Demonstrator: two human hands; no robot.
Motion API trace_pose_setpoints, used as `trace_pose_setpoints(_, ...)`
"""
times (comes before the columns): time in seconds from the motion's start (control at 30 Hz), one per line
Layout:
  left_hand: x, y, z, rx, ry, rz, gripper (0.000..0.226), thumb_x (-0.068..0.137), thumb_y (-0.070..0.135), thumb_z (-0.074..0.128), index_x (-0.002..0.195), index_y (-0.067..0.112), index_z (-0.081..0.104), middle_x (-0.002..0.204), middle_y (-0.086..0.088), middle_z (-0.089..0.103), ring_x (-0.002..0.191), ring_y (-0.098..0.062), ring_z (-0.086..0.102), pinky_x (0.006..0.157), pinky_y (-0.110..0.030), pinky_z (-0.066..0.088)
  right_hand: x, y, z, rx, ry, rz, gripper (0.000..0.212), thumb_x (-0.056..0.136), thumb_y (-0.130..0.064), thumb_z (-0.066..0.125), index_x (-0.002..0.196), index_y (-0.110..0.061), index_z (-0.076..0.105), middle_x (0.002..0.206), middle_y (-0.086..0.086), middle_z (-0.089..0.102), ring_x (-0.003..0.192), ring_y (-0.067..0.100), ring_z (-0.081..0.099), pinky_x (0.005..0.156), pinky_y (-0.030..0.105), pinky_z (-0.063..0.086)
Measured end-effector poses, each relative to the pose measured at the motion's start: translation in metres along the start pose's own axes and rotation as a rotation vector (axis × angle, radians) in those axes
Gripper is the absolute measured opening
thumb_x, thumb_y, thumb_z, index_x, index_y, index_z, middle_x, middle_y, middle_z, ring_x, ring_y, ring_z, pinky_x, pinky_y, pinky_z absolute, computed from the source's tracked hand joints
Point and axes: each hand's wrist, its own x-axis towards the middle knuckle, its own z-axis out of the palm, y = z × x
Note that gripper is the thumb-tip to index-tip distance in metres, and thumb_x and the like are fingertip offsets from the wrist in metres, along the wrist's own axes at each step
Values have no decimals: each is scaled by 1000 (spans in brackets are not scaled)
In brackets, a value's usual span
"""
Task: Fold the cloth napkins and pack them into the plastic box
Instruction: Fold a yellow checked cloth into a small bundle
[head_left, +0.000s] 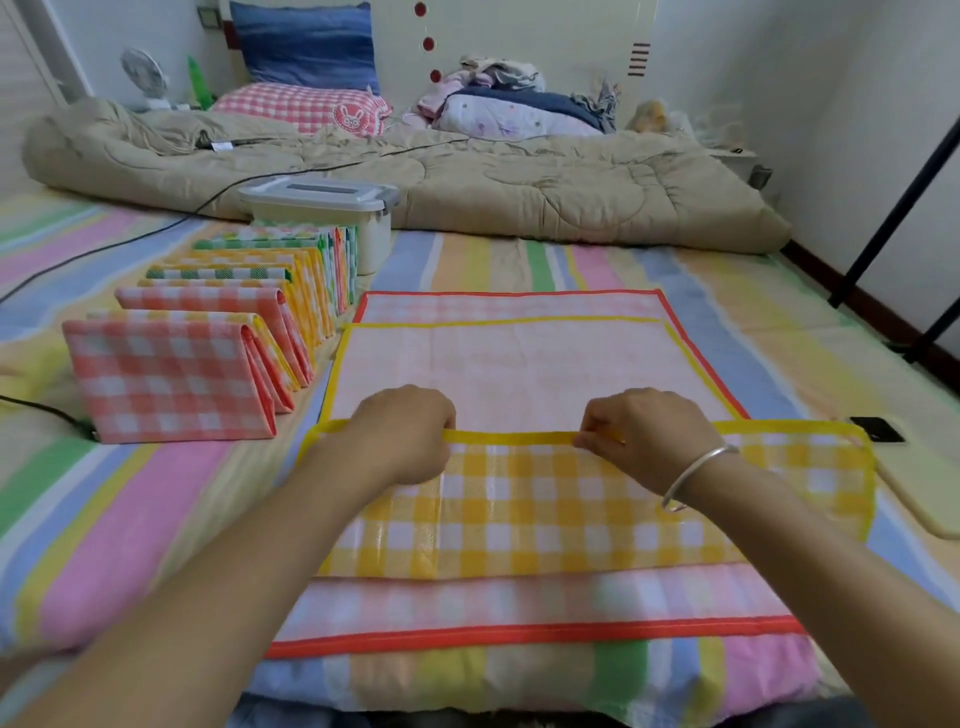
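Observation:
A yellow checked napkin (545, 509) lies in front of me on the bed, its near part folded over so the yellow hem runs across the middle. My left hand (405, 434) and my right hand (644, 436) each pinch that hem. Beneath it a red-edged napkin (519, 618) is spread flat. Several folded napkins (208, 332) stand in a row at the left. Behind them sits the plastic box (322, 208) with its grey lid on.
A rolled beige quilt (519, 192) lies across the bed behind the box. A black cable (104, 249) runs over the striped sheet (130, 509) at the left. A black phone (878, 429) and a pale green pad (924, 499) lie at the right.

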Motion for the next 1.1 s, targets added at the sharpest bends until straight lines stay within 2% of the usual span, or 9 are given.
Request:
trace_pose_setpoints(0.1,-9,2,32,-9,394,50,48,88,11,60,135,20,54,131,-1,55,119,-26,53,101,-36,36,18,-1,21,27,19,14,27,96,-48,51,103,-27,67,102,-7,65,103,17,56,68,28,35)
trace_pose_setpoints(0.2,-21,9,59,-96,673,191,36,78,16,61,113,19,68,116,0,65,104,-24,62,102,-37,36,36,-1,42,44,18,22,28,96,-44,52,106,-22,67,106,-2,65,107,19,55,76,30,42)
trace_pose_setpoints(0.27,-27,12,71,-123,649,227,29,85,27,53,108,22,70,114,4,67,105,-18,62,105,-39,36,48,0,53,63,19,24,28,96,-40,55,106,-19,68,107,1,65,109,22,54,82,31,43)
trace_pose_setpoints(0.43,-25,5,90,-52,447,134,50,99,46,31,124,24,68,133,4,64,127,-16,57,114,-41,31,75,2,64,95,20,39,27,97,-39,54,107,-18,66,110,1,64,106,23,55,81,32,44)
trace_pose_setpoints(0.53,-19,3,89,-54,295,94,80,95,62,-7,152,28,38,163,6,24,152,-13,18,125,-38,10,86,1,68,95,6,50,26,97,-39,53,107,-18,66,109,1,63,104,24,55,81,32,43)
trace_pose_setpoints(0.6,-15,0,93,-93,252,86,98,81,68,-30,159,30,16,165,9,-2,153,-9,-9,124,-36,-7,89,1,72,112,-3,68,25,97,-38,53,106,-18,66,108,0,61,103,23,55,79,31,43)
trace_pose_setpoints(0.77,-8,-4,103,-63,227,71,101,74,70,-36,159,31,1,164,11,-17,148,-4,-25,122,-37,-11,89,5,83,166,20,109,23,97,-36,55,103,-17,67,103,-1,60,102,21,52,77,30,41)
trace_pose_setpoints(0.93,-2,-8,111,-87,258,83,91,87,70,-23,159,26,13,166,5,-3,151,-9,-15,120,-39,-6,91,7,86,201,34,133,23,96,-35,56,103,-16,68,103,0,61,102,21,51,77,28,38)
trace_pose_setpoints(1.1,0,-9,115,-70,262,89,92,84,70,-26,159,28,5,164,7,-11,150,-9,-20,121,-40,-9,88,5,86,209,5,136,21,96,-32,57,109,-17,65,109,0,59,107,20,50,82,28,41)
